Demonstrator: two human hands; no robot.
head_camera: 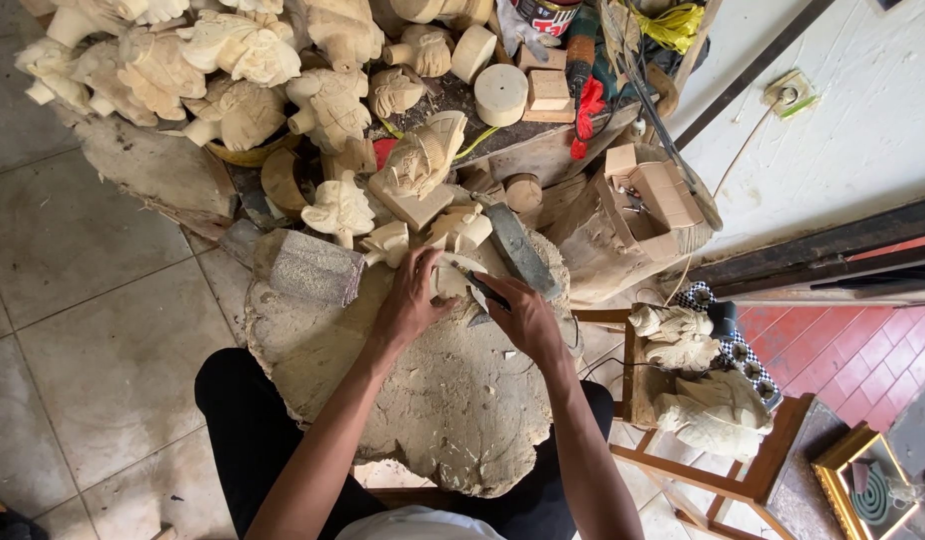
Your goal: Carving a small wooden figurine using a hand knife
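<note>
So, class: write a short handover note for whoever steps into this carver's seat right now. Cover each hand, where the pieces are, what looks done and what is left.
Left hand: steadies the small pale wood carving on the stump block.
Right hand: grips a dark-bladed carving tool, its tip at the carving.
Around: a flat grey stone and a grey rough block lie on the stump's far side; carved figures are heaped beyond; more figures sit on the wooden stool to the right.
Done: the piece is roughly shaped.
Left: how much detail remains is too small to tell.
</note>
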